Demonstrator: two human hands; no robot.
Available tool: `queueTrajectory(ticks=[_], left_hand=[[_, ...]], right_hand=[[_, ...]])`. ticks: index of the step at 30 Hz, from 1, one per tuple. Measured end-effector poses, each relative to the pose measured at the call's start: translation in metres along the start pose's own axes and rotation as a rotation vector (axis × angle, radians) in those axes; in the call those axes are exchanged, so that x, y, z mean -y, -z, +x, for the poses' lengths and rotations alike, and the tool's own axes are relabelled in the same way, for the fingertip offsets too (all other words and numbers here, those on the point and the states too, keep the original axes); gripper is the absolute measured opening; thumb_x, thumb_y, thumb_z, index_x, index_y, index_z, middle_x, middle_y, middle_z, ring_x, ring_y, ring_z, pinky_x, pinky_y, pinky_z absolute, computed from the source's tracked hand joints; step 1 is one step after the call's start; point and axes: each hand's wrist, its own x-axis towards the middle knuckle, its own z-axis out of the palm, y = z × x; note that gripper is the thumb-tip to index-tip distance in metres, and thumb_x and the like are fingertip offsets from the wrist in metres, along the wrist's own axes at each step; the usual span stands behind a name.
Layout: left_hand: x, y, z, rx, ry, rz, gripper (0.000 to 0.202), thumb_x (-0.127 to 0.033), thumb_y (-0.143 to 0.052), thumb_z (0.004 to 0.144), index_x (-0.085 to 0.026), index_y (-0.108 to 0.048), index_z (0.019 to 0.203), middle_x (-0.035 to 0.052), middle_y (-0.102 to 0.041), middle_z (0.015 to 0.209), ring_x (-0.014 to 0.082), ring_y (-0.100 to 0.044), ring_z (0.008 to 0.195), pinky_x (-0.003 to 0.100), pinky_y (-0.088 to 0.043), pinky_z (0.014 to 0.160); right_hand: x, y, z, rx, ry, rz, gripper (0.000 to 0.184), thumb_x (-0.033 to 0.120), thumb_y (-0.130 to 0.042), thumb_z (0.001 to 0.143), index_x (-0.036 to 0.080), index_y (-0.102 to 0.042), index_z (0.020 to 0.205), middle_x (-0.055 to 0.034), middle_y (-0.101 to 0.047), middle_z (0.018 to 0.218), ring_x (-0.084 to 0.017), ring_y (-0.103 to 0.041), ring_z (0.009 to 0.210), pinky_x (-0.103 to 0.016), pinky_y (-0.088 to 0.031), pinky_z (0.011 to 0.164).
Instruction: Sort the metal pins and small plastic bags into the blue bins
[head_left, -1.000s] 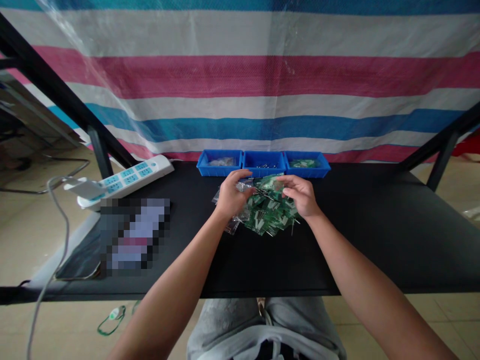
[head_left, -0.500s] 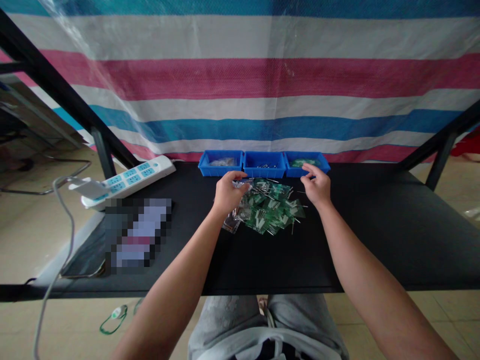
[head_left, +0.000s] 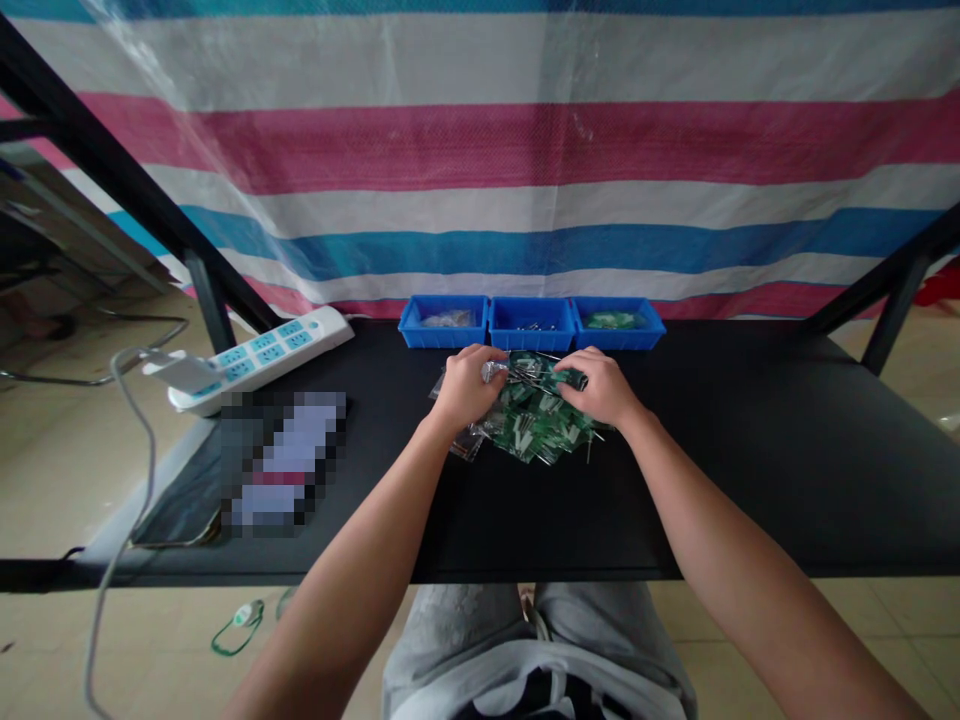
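A heap of small green circuit boards (head_left: 536,425) with thin metal pins and some clear plastic bags (head_left: 469,442) lies on the black table (head_left: 750,470). My left hand (head_left: 465,385) rests on the heap's left side, fingers curled round a small clear bag with metal pins. My right hand (head_left: 604,388) sits on the heap's right side and pinches one green board at its fingertips. Three blue trays stand just behind the heap: the left tray (head_left: 444,322) holds clear bags, the middle tray (head_left: 531,323) metal pins, the right tray (head_left: 618,323) green boards.
A white power strip (head_left: 259,358) with a plug and grey cable lies at the table's back left. A blurred flat item (head_left: 281,465) lies left of the heap. A striped tarpaulin (head_left: 525,160) hangs behind. Black frame posts (head_left: 210,300) stand at both sides.
My right hand has come back from the right blue tray to the heap and now pinches a green board. My left hand has stayed on the heap's left side with the small bag.
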Motion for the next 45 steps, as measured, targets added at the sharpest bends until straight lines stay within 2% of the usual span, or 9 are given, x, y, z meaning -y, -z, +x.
queueTrajectory(ticks=[6,11,19,26,29,33,36,40,45], left_hand=[[-0.001,-0.001,-0.001,0.039,-0.042,0.051,0.022,-0.022,-0.055,0.081,-0.018,-0.069,0.097,0.0069,-0.07,0.097,0.0218,-0.064,0.09,0.034,-0.048,0.086],[-0.004,-0.003,-0.001,0.073,-0.035,0.089,0.021,-0.023,-0.057,0.081,-0.018,-0.069,0.098,0.0074,-0.07,0.1,0.0239,-0.064,0.096,0.037,-0.046,0.088],[-0.005,-0.003,-0.002,0.074,-0.08,0.109,0.019,-0.025,-0.055,0.083,-0.019,-0.069,0.094,0.006,-0.071,0.098,0.0232,-0.064,0.094,0.037,-0.044,0.087],[-0.009,-0.001,-0.003,-0.004,-0.102,0.035,0.018,-0.025,-0.053,0.084,-0.019,-0.07,0.09,0.0054,-0.071,0.093,0.0202,-0.064,0.089,0.034,-0.044,0.085],[-0.013,-0.004,-0.004,0.007,-0.036,-0.095,0.023,-0.033,-0.053,0.086,-0.018,-0.07,0.09,0.0051,-0.071,0.091,0.0191,-0.064,0.087,0.031,-0.047,0.082],[-0.016,-0.01,-0.005,0.072,0.081,-0.404,0.034,-0.043,-0.05,0.088,-0.017,-0.068,0.101,0.004,-0.07,0.091,0.0176,-0.063,0.082,0.028,-0.048,0.075],[-0.018,-0.013,-0.004,0.138,0.132,-0.649,0.036,-0.044,-0.059,0.082,-0.015,-0.064,0.104,0.0043,-0.068,0.085,0.0167,-0.061,0.077,0.027,-0.047,0.069],[-0.018,-0.013,-0.002,0.197,0.205,-0.865,0.04,-0.037,-0.071,0.071,-0.014,-0.063,0.102,0.0017,-0.065,0.074,0.0138,-0.059,0.066,0.025,-0.045,0.062],[-0.013,-0.013,-0.001,0.101,0.216,-0.823,0.029,-0.031,-0.072,0.068,-0.015,-0.067,0.092,0.0014,-0.067,0.071,0.0138,-0.061,0.065,0.026,-0.048,0.062]], right_hand=[[0.004,-0.003,-0.001,0.162,-0.096,-0.177,0.03,0.032,-0.069,0.073,0.015,-0.067,0.098,-0.0116,-0.071,0.1,-0.029,-0.059,0.097,-0.042,-0.047,0.087],[0.007,-0.004,-0.001,0.185,-0.116,-0.224,0.031,0.032,-0.068,0.074,0.016,-0.067,0.101,-0.0101,-0.071,0.099,-0.028,-0.061,0.096,-0.039,-0.047,0.084],[0.009,0.004,0.0,0.181,0.007,-0.176,0.019,0.024,-0.052,0.086,0.019,-0.07,0.083,-0.0069,-0.072,0.083,-0.021,-0.064,0.082,-0.032,-0.046,0.078],[0.014,0.017,0.005,-0.087,0.087,-0.033,0.025,0.025,-0.046,0.091,0.018,-0.067,0.082,-0.0081,-0.071,0.085,-0.021,-0.063,0.083,-0.034,-0.047,0.081],[0.018,0.013,0.006,-0.189,-0.052,0.129,0.029,0.035,-0.049,0.091,0.018,-0.067,0.077,-0.0056,-0.067,0.074,-0.019,-0.062,0.072,-0.032,-0.049,0.07],[0.022,-0.002,0.006,-0.17,-0.412,0.551,0.035,0.051,-0.055,0.084,0.018,-0.066,0.076,0.0014,-0.055,0.051,-0.013,-0.05,0.043,-0.026,-0.039,0.041],[0.028,-0.011,0.007,-0.169,-0.56,0.83,0.032,0.051,-0.068,0.074,0.019,-0.066,0.078,0.001,-0.06,0.056,-0.014,-0.053,0.043,-0.025,-0.037,0.036],[0.037,-0.013,0.008,-0.152,-0.636,1.005,0.033,0.046,-0.076,0.063,0.019,-0.064,0.078,-0.0006,-0.065,0.064,-0.016,-0.06,0.05,-0.025,-0.043,0.038],[0.039,-0.01,0.006,-0.091,-0.551,0.971,0.03,0.036,-0.077,0.062,0.018,-0.066,0.083,-0.0025,-0.069,0.072,-0.018,-0.064,0.061,-0.025,-0.046,0.044]])
